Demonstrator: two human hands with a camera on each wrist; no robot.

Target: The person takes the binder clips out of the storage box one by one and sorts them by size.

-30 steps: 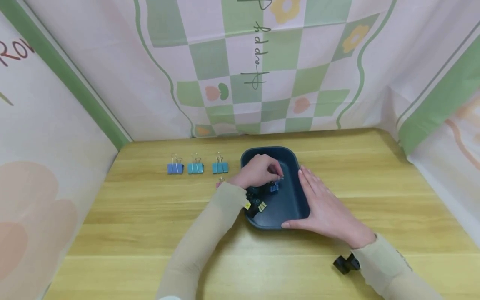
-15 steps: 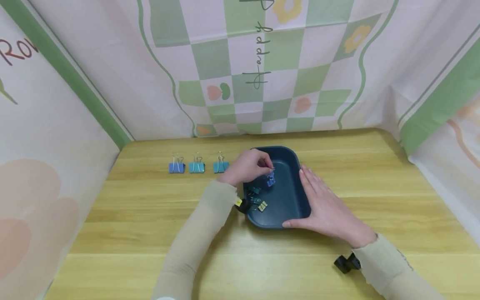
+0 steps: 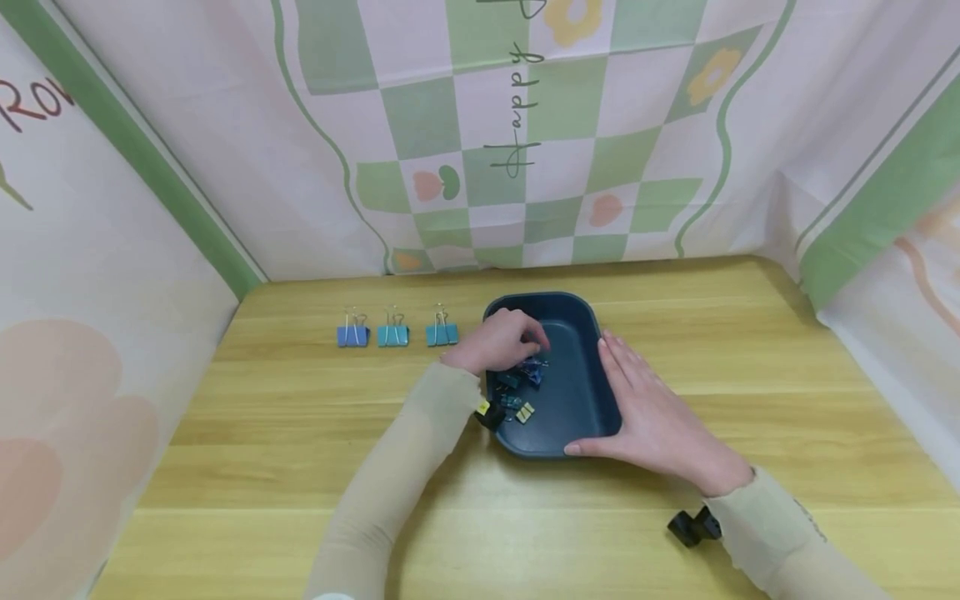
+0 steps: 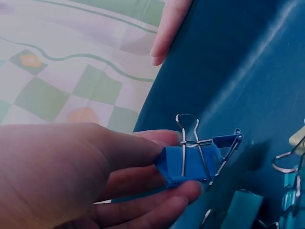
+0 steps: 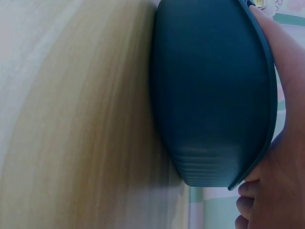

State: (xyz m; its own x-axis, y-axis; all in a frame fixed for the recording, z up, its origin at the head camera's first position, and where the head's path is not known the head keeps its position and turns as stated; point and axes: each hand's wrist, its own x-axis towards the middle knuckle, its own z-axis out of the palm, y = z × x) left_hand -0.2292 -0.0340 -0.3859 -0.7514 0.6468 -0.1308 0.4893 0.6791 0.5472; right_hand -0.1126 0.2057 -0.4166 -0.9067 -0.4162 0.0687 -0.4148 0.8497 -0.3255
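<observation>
Blue binder clip sits inside the dark blue-green tray, near its left side, held between the thumb and curled fingers of the left hand; how firmly they pinch, the views cannot tell. Just beyond it in the left wrist view is what looks like a second blue clip, and their wire handles cross in that view, though whether they are hooked together is unclear. The step in hand seems to be working one clip free, so a good start would be a narrow pinch on the folded body rather than the loose wires, then a small turn to see whether the neighbour follows. Lifting straight up would likely be cleaner than dragging across the teal clip and pale yellow clip nearby, whose handles could snag. The right hand spans wide, thumb at the tray's near edge and straight fingers along its right side; light, even pressure there should be enough to stop the tray sliding on the wooden table.
</observation>
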